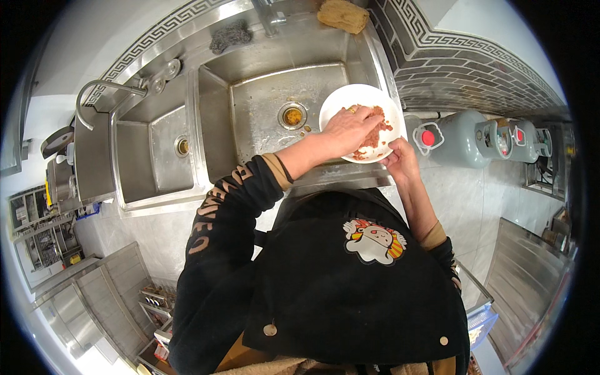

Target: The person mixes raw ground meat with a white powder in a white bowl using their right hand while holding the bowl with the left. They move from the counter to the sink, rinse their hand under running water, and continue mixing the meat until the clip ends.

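Observation:
A white bowl (333, 100) is held over the right end of the larger sink basin, with crumbly reddish-brown minced meat (373, 139) inside. My left hand (350, 129) reaches into it from the left, its fingers curled together and pressed into the meat, so the fingertips are partly hidden. A ring shows on one finger. My right hand (402, 159) grips the bowl's near right rim, with the thumb on the edge and the other fingers underneath.
The steel sink has a large basin (262, 94) with scraps in its drain (292, 116) and a smaller basin (153, 150) with a curved faucet (112, 87). A dark scouring pad (230, 36) and a yellow sponge (342, 15) lie along the back. Grey gas cylinders (462, 139) stand at the right.

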Motion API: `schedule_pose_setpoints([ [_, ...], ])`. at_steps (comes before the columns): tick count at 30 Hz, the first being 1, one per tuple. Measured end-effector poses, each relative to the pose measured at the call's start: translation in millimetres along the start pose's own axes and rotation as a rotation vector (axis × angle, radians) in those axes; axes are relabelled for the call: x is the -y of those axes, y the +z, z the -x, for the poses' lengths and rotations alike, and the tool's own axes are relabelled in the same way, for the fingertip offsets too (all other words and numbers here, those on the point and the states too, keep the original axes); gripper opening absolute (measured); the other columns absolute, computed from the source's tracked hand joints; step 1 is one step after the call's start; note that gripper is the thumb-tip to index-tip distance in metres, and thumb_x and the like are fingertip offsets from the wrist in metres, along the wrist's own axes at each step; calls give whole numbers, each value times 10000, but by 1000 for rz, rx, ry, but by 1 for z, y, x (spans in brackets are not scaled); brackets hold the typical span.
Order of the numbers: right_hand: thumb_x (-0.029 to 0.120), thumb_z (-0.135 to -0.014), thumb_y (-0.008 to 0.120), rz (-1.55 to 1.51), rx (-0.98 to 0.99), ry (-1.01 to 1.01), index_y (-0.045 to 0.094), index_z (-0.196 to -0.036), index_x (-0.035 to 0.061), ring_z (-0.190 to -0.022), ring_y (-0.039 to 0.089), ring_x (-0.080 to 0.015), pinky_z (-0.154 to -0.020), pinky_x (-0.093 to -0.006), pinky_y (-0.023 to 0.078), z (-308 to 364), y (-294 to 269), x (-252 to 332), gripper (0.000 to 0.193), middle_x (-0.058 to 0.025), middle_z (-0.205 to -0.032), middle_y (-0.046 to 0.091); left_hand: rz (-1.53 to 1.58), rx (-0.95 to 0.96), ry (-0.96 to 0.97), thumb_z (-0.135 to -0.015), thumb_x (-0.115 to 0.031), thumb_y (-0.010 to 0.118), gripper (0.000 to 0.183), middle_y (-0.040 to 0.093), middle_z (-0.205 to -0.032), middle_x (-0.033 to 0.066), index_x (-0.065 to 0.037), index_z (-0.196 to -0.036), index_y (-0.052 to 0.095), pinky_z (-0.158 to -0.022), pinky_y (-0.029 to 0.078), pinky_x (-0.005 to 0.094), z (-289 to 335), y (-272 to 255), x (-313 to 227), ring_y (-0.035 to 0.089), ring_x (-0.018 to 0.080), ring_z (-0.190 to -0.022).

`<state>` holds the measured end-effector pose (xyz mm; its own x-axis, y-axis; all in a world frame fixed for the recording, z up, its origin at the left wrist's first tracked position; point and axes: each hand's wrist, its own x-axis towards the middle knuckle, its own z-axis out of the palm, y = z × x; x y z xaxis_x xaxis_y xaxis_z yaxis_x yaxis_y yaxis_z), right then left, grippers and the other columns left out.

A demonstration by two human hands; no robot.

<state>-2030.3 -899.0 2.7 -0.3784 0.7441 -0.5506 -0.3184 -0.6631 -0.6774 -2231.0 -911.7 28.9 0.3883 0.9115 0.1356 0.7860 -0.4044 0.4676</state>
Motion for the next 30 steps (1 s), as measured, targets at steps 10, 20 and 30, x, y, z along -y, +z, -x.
schedule_pose_setpoints([
  [10,89,-735,513,-17,-28,-3,501,-1225,2,-801,683,-191,-619,-318,589,4,-4,1,497,-110,-1010,657,387,-358,-65,-845,-79,609,337,599,-1166,128,-76,-1181,576,-823,512,351,6,7,5,641,254,-911],
  [20,84,-736,509,4,-48,-14,506,-1218,1,-777,671,-184,-607,-301,569,9,3,3,489,-99,-1002,659,2100,-756,-868,-950,-172,489,154,607,-778,28,-96,-845,572,-658,519,324,-14,-48,170,591,161,-683],
  [30,108,-750,519,-1,5,-48,493,-1223,-9,-776,681,-189,-628,-317,592,5,-3,2,487,-112,-1003,659,2105,-727,-705,-931,-199,488,160,601,-742,43,-103,-821,553,-631,480,347,-52,-84,187,575,186,-676],
])
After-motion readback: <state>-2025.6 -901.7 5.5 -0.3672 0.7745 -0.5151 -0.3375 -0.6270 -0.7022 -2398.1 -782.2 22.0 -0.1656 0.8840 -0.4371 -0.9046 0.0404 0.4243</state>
